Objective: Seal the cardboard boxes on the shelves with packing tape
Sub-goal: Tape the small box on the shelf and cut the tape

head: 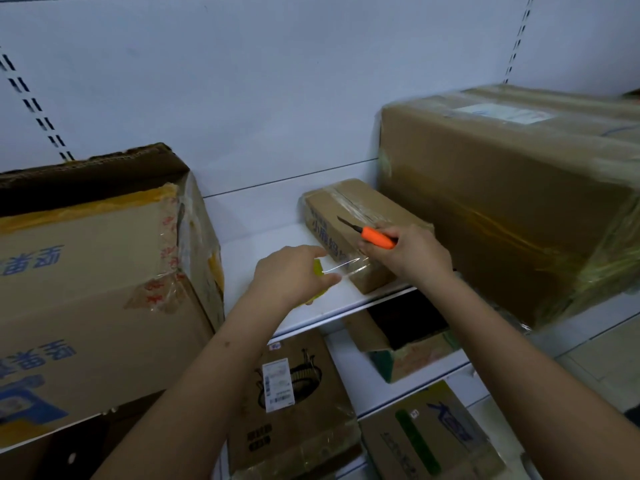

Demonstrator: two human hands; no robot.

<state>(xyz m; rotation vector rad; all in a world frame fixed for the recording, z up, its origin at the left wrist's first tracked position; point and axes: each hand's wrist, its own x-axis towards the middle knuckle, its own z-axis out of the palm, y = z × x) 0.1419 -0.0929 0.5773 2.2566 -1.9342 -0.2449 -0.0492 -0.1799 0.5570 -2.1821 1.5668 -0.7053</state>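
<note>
1. The small cardboard box (360, 230) lies on the white shelf (263, 216) in the middle of the frame, just left of a large wrapped box (502, 202) that fills the right side.
2. A strip of clear tape (344, 266) stretches from the near end of the small box toward the lower left — it ends at the left hand (294, 275).
3. The left hand curls round a tape roll (318, 271), of which only a yellow-green edge shows beyond the fingers; thumb and forefinger reach toward the strip.
4. The right hand (412, 254) rests at the near end of the small box and grips a knife (369, 233) by its orange handle, fingers wrapped round it.
5. The dark blade points to the upper left, over the top of the small box, near a band of tape already running along the box's lid.
6. At the left of the frame stands a big open box (104, 289) with blue print and torn tape on its corner; its top flap stands up.
7. Below the shelf edge, at the bottom middle, lies a brown box with a white label (294, 403) — to its right sits an open box (405, 348) with a dark inside, and lower right another with a green stripe (433, 441).
8. The white back panel (277, 81) fills the upper frame, with slotted rails at the upper left and upper right.
</note>
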